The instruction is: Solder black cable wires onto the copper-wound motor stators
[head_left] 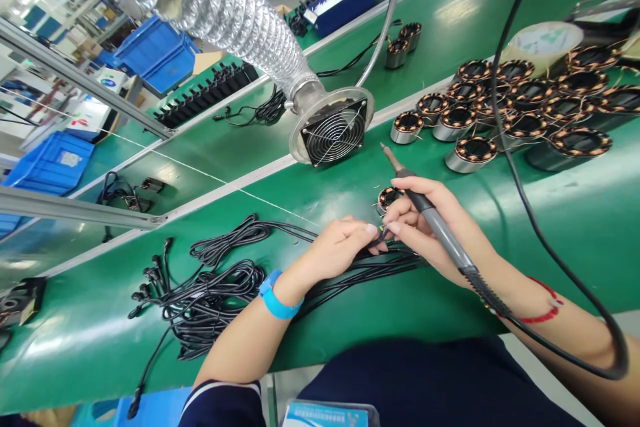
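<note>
My left hand [345, 243] is closed in a pinch on the end of a black power cable [290, 225], where coloured wires show. A soldering iron [440, 230] lies across my right hand [425, 220], its tip pointing up and away to the left. The right thumb and fingertips also meet at the cable's wire end, close to the left hand. Just beyond the fingers sits a small motor stator [389, 199] with copper windings, partly hidden by the right hand. More black cables [360, 273] run beneath both hands.
Coiled cables [210, 307] lie on the green bench to the left. A fume extractor fan [334, 133] on a foil duct [240, 20] hangs ahead. Several stators [470, 150] stand at right. The iron's cord [520, 187] loops over the right side.
</note>
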`<state>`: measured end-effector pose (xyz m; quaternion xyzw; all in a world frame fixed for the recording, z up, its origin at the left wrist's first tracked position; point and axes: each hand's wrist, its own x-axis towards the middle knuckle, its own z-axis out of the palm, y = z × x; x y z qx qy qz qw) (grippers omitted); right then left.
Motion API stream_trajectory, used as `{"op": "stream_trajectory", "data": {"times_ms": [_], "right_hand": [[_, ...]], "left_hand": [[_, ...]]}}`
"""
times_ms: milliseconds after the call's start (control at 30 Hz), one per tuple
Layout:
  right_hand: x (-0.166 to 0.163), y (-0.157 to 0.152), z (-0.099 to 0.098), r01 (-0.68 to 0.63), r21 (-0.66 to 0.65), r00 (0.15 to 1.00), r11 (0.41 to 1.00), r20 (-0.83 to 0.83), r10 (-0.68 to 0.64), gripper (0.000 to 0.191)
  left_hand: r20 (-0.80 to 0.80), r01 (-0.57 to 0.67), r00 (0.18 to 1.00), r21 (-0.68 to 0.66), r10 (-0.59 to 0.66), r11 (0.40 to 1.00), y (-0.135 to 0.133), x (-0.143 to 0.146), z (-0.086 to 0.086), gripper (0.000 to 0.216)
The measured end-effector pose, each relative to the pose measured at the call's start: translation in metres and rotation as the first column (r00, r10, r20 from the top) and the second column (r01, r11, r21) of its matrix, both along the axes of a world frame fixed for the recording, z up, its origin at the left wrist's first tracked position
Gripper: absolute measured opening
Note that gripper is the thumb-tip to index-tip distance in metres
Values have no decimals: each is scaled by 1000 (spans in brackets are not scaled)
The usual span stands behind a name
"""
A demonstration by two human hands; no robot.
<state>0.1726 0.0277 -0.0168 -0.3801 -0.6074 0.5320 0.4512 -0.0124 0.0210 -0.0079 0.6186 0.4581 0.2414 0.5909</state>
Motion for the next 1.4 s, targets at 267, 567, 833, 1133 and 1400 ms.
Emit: {"op": "stream_trajectory", "data": {"times_ms": [267, 567, 833, 1133, 1400], "right_hand": [[0, -5, 5, -54, 200, 994, 978, 103, 34, 33], [22, 10, -18, 130, 261, 836, 957, 491, -247, 47], [13, 13, -26, 70, 336, 850, 939, 472, -233, 44], [22, 1, -35, 246, 526, 928, 814, 113, -354, 31], [32, 1, -42, 231, 655, 934, 720, 59, -353, 23]], "left_hand": [[298, 110, 955, -387, 11, 916, -1, 1, 5, 36], [-14, -358, 930, -253, 367, 899, 8, 2, 9, 11], [-33, -422, 905, -197, 425, 885, 13, 0, 1, 13], [-28, -478, 878, -70, 477, 876, 24, 2, -10, 14], [-46, -486, 874, -31, 484, 873, 26, 2, -10, 13]]}}
